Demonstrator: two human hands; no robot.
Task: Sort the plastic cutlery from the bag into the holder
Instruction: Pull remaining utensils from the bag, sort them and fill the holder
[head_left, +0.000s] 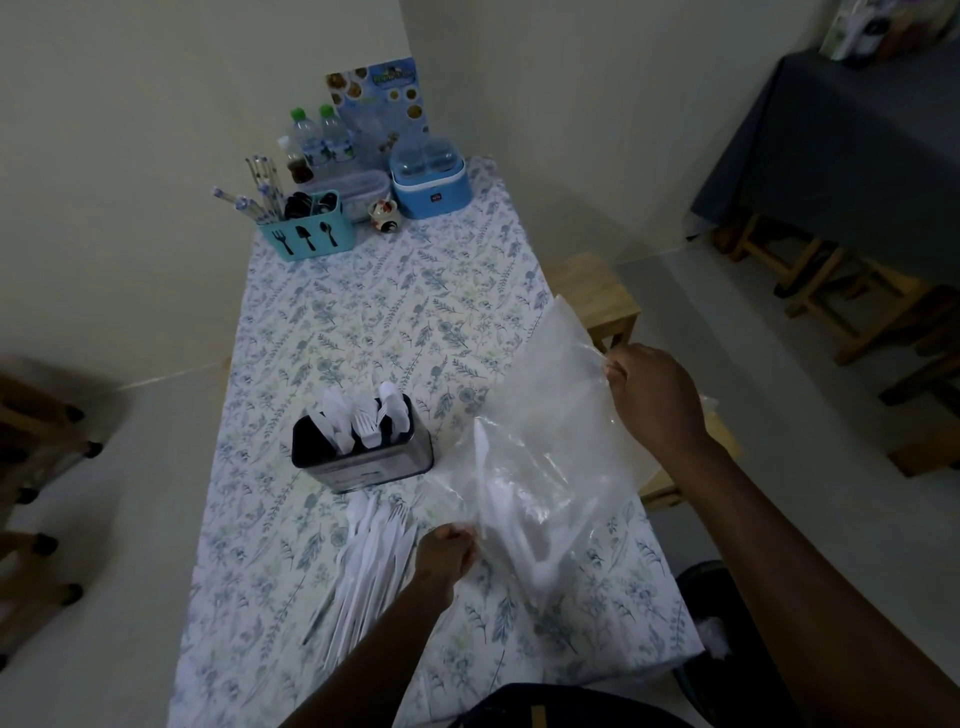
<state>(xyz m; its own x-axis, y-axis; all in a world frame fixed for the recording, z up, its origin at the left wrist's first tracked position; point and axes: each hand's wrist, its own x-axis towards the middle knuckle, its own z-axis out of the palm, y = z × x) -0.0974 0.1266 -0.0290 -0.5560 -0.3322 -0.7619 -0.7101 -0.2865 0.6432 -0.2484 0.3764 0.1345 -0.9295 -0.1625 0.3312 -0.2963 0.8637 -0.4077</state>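
Head view: the left hand (447, 553) pinches the near edge of the clear bag (540, 467) with curled fingers. The right hand (657, 400), fingers bunched, grips the bag's far edge out past the table's (363, 322) right side, above a wooden stool (597, 296). White cutlery shows inside the bag. The holder (363, 447) stands left of the bag with pieces upright in it. A loose cutlery pile (371, 561) lies just before the holder. Bare cloth runs on to the teal caddy (309, 231) at the far end.
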